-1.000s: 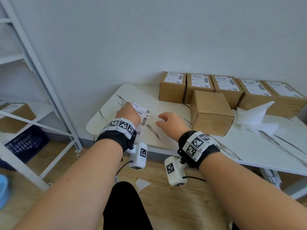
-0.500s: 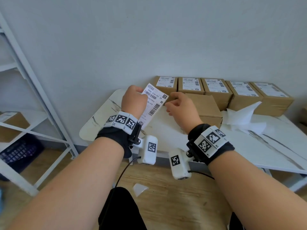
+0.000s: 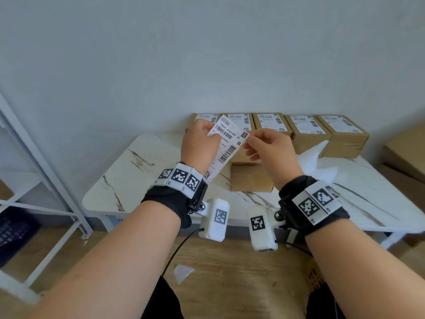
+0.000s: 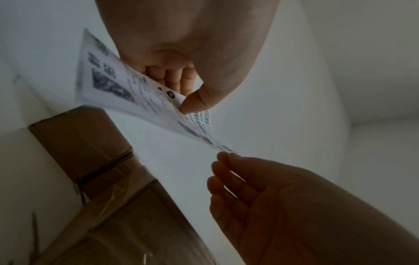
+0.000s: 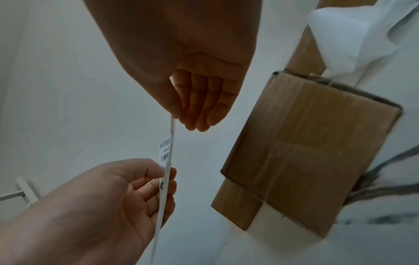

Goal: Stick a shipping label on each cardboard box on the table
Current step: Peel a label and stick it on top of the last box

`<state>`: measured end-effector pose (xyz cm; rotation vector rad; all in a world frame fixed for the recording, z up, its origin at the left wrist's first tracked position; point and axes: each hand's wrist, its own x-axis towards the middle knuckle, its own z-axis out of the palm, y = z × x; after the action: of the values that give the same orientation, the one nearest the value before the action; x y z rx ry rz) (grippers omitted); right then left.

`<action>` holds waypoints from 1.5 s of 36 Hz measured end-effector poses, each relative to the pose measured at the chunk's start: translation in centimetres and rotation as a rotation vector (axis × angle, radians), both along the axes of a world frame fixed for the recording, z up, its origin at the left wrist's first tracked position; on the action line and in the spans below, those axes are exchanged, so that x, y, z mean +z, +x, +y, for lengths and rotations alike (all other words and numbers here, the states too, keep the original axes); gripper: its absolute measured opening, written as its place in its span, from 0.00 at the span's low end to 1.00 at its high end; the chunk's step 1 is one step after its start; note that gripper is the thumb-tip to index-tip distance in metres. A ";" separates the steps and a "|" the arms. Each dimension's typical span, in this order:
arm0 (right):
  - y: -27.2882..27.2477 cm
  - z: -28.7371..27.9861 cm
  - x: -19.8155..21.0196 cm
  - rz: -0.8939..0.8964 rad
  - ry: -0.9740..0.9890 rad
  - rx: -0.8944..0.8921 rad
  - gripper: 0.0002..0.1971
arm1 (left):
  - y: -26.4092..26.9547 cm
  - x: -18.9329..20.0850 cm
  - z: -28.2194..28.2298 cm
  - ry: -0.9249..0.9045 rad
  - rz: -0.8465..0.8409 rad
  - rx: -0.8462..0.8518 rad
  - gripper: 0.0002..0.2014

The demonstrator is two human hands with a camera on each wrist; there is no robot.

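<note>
Above table, left hand and right hand each pinch label edges.

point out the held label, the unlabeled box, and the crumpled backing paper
label [image 3: 226, 143], head view, on its barcode area
unlabeled box [image 3: 250, 178], head view, on its front face
backing paper [image 3: 322, 164], head view, on its middle fold

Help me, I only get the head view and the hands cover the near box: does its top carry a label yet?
Observer: No. The right wrist view shows the near box with a bare cardboard top.
Operator: How does the left hand grip the shipping label?
Observer: Thumb on the printed face, fingers behind it.
Operator: And the right hand?
Observer: Its thumb and fingertips pinch one corner; the right wrist view shows the sheet edge-on.
</note>
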<state>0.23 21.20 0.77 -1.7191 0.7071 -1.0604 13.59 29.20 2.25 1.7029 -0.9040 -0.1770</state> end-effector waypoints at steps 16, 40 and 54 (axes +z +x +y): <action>-2.2 -2.0 -0.2 -0.048 0.050 -0.037 0.04 | -1.8 0.1 -1.5 -0.052 -0.066 -0.008 0.09; -2.2 -2.2 0.0 -0.016 0.064 -0.055 0.04 | -1.9 0.1 -1.5 -0.036 -0.184 -0.023 0.11; -2.7 -2.0 0.2 -0.037 0.080 -0.090 0.05 | -1.9 -0.7 -2.1 0.014 -0.153 -0.088 0.17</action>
<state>-2.49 19.24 0.94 -1.6082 0.7997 -1.1082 11.71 27.12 1.59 1.7082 -1.0942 -0.1123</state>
